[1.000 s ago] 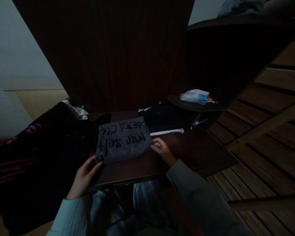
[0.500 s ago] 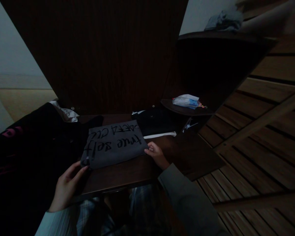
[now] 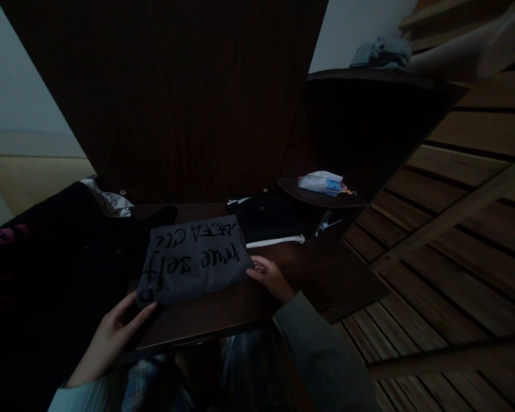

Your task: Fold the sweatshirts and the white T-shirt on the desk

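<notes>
A folded dark grey garment (image 3: 193,280) with black hand-style lettering, "true self" among it, lies on the dark wooden desk top (image 3: 184,323). The writing appears upside down from here. At its near left corner is my left hand (image 3: 114,332), the thumb in front and the fingers partly hidden behind the cloth. My right hand (image 3: 269,277) pinches the near right corner between thumb and curled fingers. Between the hands the cloth looks mostly flat, its near edge slightly curved.
Black clothing with pink print (image 3: 60,252) is heaped at the left. Behind the garment lie a black flat item (image 3: 270,217) and a white strip (image 3: 278,241). A plastic packet (image 3: 321,182) rests on the corner shelf (image 3: 326,200). Wooden slats (image 3: 446,286) stand at the right.
The garment and both hands sit slightly lower and further left in the picture, as the whole view has shifted. The cloth's near edge now looks more curved.
</notes>
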The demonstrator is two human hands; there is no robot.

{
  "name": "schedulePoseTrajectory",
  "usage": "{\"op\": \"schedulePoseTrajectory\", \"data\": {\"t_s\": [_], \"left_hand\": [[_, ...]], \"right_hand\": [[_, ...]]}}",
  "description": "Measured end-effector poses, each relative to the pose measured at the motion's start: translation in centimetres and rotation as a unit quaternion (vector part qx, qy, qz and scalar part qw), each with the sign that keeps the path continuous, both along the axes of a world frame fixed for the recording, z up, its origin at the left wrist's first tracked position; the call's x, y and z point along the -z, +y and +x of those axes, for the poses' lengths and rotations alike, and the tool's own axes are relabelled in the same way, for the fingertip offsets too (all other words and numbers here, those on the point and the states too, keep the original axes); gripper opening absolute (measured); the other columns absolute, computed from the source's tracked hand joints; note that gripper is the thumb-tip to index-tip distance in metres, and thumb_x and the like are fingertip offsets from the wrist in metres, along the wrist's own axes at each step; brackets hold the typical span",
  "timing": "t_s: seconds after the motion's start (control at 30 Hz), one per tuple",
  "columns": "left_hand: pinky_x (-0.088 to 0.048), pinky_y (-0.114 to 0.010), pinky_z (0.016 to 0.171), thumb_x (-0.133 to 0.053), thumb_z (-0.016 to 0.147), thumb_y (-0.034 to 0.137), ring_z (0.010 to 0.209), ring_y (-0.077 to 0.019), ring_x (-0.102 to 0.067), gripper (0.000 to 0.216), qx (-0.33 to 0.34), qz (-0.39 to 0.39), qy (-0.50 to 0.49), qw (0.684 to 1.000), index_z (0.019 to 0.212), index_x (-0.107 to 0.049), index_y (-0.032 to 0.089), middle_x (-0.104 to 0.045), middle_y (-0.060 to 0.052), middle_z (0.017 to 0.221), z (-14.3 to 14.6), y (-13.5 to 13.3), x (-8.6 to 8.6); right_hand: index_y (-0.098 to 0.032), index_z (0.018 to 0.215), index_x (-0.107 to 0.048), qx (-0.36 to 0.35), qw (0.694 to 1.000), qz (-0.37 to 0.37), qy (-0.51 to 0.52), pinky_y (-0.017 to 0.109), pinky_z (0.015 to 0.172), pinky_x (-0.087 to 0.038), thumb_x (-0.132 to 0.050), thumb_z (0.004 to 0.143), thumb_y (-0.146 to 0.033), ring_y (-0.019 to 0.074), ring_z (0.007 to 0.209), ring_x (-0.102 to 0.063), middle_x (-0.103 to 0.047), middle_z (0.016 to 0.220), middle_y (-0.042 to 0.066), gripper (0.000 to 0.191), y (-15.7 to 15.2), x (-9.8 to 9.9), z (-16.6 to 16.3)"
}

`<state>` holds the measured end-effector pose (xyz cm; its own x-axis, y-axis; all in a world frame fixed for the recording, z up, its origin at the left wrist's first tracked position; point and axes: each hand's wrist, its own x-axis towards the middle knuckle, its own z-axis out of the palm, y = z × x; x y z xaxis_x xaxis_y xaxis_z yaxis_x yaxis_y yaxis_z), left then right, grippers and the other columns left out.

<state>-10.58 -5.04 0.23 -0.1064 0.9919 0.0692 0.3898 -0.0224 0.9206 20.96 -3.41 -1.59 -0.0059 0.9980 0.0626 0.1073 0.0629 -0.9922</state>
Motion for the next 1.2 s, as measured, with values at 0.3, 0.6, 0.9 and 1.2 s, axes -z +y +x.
{"op": "schedulePoseTrajectory", "data": {"t_s": [0.3,0.6,0.9,1.2], "left_hand": [[-0.052,-0.034,0.076,-0.07,0.046,0.057,0.091,-0.0265,-0.061,0.063,0.0,-0.045,-0.055,0.997,0.093,-0.063,0.014,-0.067,-0.009,0.097,-0.3,-0.1,0.6],[-0.048,-0.035,0.083,-0.069,0.049,0.056,0.093,-0.0264,-0.06,0.058,0.012,-0.043,-0.037,0.998,0.091,-0.063,0.016,-0.067,-0.007,0.095,0.0,-0.1,0.3],[-0.045,-0.037,0.088,-0.067,0.05,0.059,0.096,-0.0271,-0.058,0.061,0.01,-0.034,-0.023,0.999,0.091,-0.062,0.014,-0.066,-0.009,0.097,0.1,-0.3,0.1],[-0.045,-0.038,0.087,-0.067,0.05,0.059,0.094,-0.0267,-0.059,0.06,0.011,-0.025,-0.03,0.999,0.09,-0.063,0.015,-0.067,-0.007,0.094,0.2,-0.1,0.3]], "right_hand": [[-0.018,0.09,-0.066,-0.045,0.993,0.029,-0.107,0.023,0.056,-0.036,-0.061,0.066,-0.036,0.011,0.063,-0.049,-0.063,0.077,0.0,0.03,0.0,-0.1,0.9],[-0.022,0.122,-0.05,-0.078,0.991,0.029,-0.103,0.024,0.059,-0.039,-0.062,0.069,-0.036,0.013,0.071,-0.051,-0.062,0.096,0.001,0.056,-0.3,-0.4,1.1],[-0.018,0.099,-0.063,-0.081,0.991,0.009,-0.108,0.024,0.057,-0.035,-0.062,0.068,-0.038,0.0113,0.063,-0.046,-0.058,0.079,0.0,0.037,-0.1,-0.4,1.1],[-0.02,0.102,-0.061,-0.042,0.995,0.053,-0.075,0.033,0.083,-0.04,-0.067,0.065,-0.038,0.0192,0.094,-0.051,-0.056,0.1,0.004,0.042,-0.3,-0.1,0.7]]}}
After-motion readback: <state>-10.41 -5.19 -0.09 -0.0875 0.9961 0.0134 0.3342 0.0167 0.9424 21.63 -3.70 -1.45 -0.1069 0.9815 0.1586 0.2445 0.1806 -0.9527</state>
